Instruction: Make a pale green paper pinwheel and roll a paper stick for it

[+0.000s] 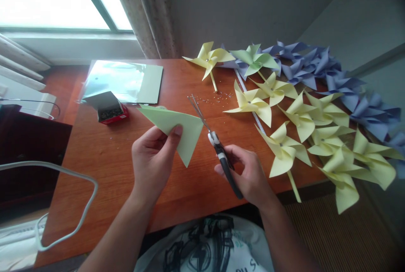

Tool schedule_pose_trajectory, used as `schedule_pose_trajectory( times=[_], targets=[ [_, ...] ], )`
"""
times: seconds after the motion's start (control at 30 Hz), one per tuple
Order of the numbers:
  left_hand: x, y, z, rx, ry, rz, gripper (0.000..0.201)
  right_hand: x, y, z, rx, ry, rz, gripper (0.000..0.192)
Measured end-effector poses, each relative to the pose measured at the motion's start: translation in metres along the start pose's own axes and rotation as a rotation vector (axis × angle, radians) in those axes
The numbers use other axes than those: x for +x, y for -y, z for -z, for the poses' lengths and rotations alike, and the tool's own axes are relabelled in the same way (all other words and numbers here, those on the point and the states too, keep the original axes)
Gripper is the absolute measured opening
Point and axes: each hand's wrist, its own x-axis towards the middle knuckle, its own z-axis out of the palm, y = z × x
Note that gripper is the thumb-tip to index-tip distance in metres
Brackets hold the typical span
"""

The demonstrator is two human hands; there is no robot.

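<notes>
Our printed shirt (205,249) is filling the near edge, with the wooden table (107,187) spreading beyond. Yellow pinwheels (282,149) are lying on the right, blue pinwheels (376,110) along their far side. With our left hand (152,158) we are pinching folded green paper (189,137) above the table's middle; our right hand (251,175) is gripping scissors (225,166), blades slightly parted by the paper's right corner. Farther left, an open red box (122,116) is sitting.

Paper (189,137) partly hides the left hand (152,158). Specks (218,98) on the table (110,158): too small to identify. Window (47,0) and cable (31,163): cut off at left edge.
</notes>
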Motion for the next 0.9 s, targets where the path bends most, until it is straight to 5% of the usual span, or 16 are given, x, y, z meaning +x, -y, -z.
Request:
schedule_pose_trajectory(
  times=[0.5, 0.73, 0.9],
  targets=[
    [0.002, -0.001, -0.002, -0.032, -0.033, 0.034, 0.015, 0.027, -0.001, -0.004, 0.277, -0.051, -0.153, 0.033],
    [0.002, -0.002, -0.001, -0.093, -0.033, 0.046, 0.015, 0.025, -0.007, -0.008, 0.092, -0.077, -0.147, 0.028],
    [0.001, -0.002, -0.001, -0.106, -0.050, 0.060, 0.018, 0.020, 0.000, -0.007, -0.268, -0.074, -0.029, 0.015]
  ],
)
